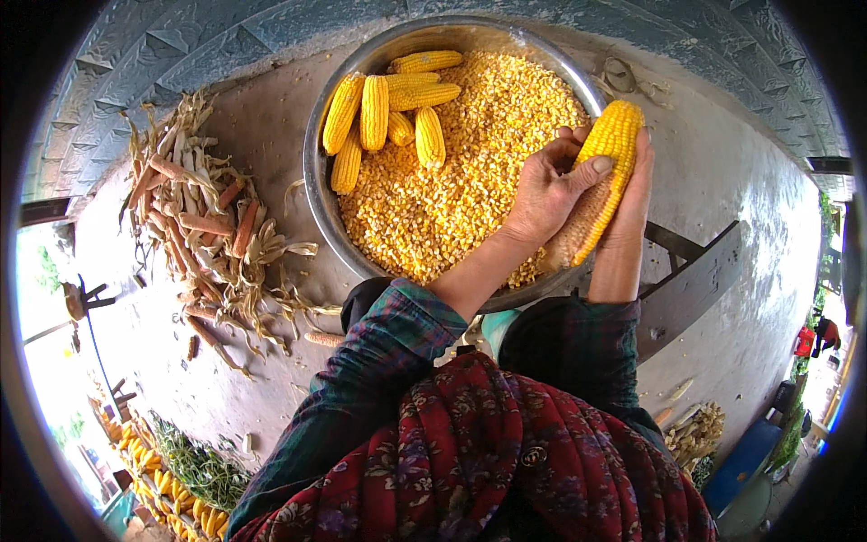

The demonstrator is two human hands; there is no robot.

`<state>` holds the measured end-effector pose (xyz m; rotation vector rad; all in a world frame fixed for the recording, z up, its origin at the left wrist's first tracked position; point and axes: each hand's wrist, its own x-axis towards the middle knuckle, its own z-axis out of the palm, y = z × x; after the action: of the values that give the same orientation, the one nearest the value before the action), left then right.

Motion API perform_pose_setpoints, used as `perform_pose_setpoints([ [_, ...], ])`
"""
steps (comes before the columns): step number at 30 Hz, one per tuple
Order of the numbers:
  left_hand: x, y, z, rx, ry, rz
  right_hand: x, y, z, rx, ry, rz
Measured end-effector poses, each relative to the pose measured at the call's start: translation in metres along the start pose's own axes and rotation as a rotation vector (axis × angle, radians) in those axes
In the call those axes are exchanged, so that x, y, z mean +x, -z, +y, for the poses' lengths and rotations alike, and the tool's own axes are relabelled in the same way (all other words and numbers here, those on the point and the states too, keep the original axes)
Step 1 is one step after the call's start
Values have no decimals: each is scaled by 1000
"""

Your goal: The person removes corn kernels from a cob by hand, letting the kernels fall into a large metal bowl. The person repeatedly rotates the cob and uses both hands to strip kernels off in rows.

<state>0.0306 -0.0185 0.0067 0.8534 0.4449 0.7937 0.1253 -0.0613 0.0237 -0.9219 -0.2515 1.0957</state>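
A partly shelled yellow corn cob (613, 135) is held between both hands over the right side of a metal basin (318, 203). My left hand (559, 179) grips its near side, the thumb pressed on the kernels beside a bare strip of cob. My right hand (633, 196) supports the cob from the right, partly hidden behind it. Loose corn kernels (440, 210) fill much of the basin. Several whole ears of corn (374, 112) lie on the kernels at the upper left of the basin.
Bare cobs and dry husks (203, 223) are heaped on the floor at left. A dark wooden bench or board (698, 288) stands at right. More husks (696, 430) lie lower right, with a blue container (742, 467) beyond. Ears of corn (169, 498) are piled lower left, near green stalks (196, 464).
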Motion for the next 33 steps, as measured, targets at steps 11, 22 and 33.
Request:
perform_pose_setpoints([
  [11, -9, -1, -23, 348, -153, 20, -5, 8, -1, -108, 7, 181],
  [22, -8, -2, 4, 674, -120, -46, 1, 26, 0, -77, 7, 82],
  [33, -7, 5, -10, 1103, -397, 70, 16, 36, 16, -173, 50, 276],
])
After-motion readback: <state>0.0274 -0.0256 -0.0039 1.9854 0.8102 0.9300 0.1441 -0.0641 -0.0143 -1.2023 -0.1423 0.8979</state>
